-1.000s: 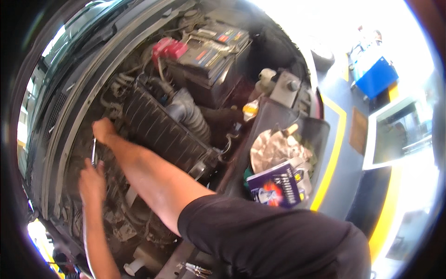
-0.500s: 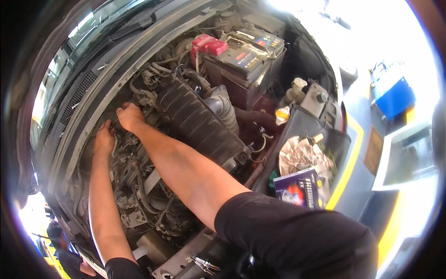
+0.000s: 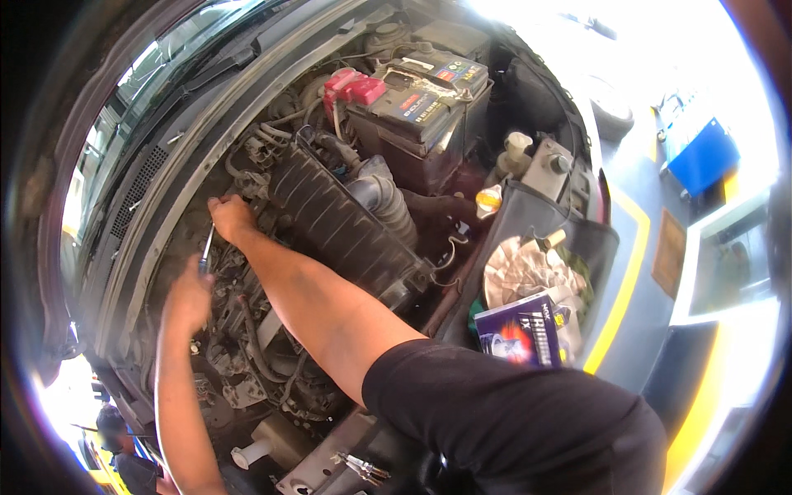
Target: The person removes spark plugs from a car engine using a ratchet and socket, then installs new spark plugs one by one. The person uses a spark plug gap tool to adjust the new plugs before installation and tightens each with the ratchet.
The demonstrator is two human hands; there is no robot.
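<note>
My left hand (image 3: 188, 301) is closed around a slim tool (image 3: 207, 246) with a shiny metal shaft and a bluish part by the fingers; its exact kind is unclear. The shaft slants up toward my right hand (image 3: 233, 219), whose fingers are curled in at the back of the engine bay. What they grip is hidden. Both hands are over the dusty engine (image 3: 247, 330), with hoses and wiring around them. Beside my right forearm lies the ribbed black air filter housing (image 3: 330, 206). Spark plugs (image 3: 361, 469) rest on the front panel.
A battery (image 3: 425, 103) with a red terminal cover (image 3: 353, 87) stands at the back. On the right fender, a dark cover (image 3: 590, 235) bears crumpled paper (image 3: 524, 268) and a purple box (image 3: 520, 332). Another person (image 3: 128, 454) is at lower left; a blue cart (image 3: 704, 158) stands far right.
My left hand has drawn back toward me, and the shiny tool now shows in it. My right hand stays at nearly the same spot. The whole view has shifted slightly.
</note>
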